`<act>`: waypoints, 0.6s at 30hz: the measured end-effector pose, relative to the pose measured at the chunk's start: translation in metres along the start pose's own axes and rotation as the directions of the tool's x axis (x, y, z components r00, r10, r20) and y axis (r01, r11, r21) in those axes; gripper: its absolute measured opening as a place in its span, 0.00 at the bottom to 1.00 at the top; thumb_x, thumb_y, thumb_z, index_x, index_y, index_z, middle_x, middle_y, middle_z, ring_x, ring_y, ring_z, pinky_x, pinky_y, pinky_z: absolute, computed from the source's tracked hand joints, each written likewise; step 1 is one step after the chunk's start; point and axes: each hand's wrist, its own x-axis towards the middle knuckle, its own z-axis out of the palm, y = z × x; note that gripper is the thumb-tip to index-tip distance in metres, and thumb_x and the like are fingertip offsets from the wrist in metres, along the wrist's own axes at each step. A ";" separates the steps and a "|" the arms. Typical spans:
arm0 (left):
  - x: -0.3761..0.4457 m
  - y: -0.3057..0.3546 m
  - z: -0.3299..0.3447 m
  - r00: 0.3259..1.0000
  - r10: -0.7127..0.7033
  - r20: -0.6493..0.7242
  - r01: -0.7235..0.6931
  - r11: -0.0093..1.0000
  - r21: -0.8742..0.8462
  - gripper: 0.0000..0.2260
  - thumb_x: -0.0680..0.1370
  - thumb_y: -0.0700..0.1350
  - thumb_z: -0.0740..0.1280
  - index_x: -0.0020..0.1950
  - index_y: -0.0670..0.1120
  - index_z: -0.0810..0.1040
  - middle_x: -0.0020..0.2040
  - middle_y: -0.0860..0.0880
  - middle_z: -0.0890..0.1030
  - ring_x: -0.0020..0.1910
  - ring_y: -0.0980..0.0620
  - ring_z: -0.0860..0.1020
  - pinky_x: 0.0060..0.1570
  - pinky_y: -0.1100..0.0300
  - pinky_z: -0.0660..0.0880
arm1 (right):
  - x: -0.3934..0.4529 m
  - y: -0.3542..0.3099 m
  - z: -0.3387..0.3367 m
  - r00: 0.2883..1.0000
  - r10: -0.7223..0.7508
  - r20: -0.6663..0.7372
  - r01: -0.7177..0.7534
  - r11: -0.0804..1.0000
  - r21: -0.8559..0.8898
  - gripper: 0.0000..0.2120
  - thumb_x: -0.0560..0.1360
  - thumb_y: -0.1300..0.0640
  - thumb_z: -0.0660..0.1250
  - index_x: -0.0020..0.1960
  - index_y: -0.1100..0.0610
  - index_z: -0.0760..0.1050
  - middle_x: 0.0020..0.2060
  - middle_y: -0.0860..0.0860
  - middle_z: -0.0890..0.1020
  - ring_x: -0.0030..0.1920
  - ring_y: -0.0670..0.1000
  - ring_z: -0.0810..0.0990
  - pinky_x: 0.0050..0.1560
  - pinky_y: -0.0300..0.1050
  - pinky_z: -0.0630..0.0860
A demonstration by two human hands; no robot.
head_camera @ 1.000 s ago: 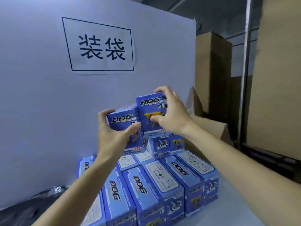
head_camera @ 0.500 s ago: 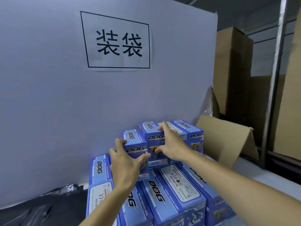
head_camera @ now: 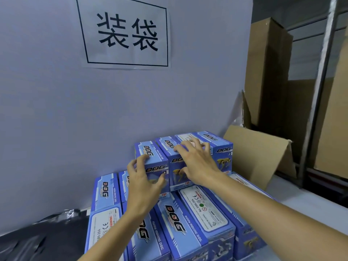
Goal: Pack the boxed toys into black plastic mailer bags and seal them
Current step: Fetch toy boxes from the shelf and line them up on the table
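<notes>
- Your left hand (head_camera: 143,178) and right hand (head_camera: 195,164) hover with fingers spread, gripping nothing, at the upper row of blue cardboard toy boxes (head_camera: 165,159), centre frame.
- Risk: a nudge could topple this row off the lower boxes (head_camera: 190,223).
- Long axes run towards the grey backboard (head_camera: 56,110); "DOG" end faces point at you.
</notes>
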 end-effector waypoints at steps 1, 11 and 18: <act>0.003 0.001 0.000 1.000 -0.009 0.016 0.009 1.000 0.015 0.26 0.74 0.40 0.75 0.64 0.57 0.67 0.64 0.51 0.64 0.41 0.69 0.79 0.39 0.74 0.75 | 0.000 -0.002 0.001 1.000 0.008 0.020 -0.008 1.000 0.003 0.32 0.75 0.54 0.72 0.74 0.48 0.60 0.74 0.51 0.64 0.75 0.58 0.55 0.70 0.61 0.56; -0.004 0.050 0.009 0.991 0.126 0.045 -0.132 0.857 0.499 0.29 0.73 0.51 0.73 0.71 0.45 0.68 0.76 0.38 0.60 0.79 0.37 0.51 0.72 0.37 0.58 | -0.035 0.019 -0.036 0.999 0.029 -0.037 -0.025 0.996 0.088 0.31 0.80 0.54 0.62 0.79 0.51 0.53 0.78 0.51 0.60 0.77 0.55 0.55 0.71 0.59 0.54; -0.050 0.122 0.071 0.905 0.325 0.273 -0.420 0.778 0.467 0.12 0.73 0.43 0.71 0.54 0.42 0.78 0.52 0.42 0.78 0.52 0.37 0.74 0.45 0.46 0.73 | -0.121 0.093 -0.109 0.983 0.153 -0.102 -0.139 0.982 0.129 0.22 0.78 0.57 0.61 0.72 0.51 0.68 0.66 0.50 0.75 0.65 0.53 0.71 0.66 0.53 0.68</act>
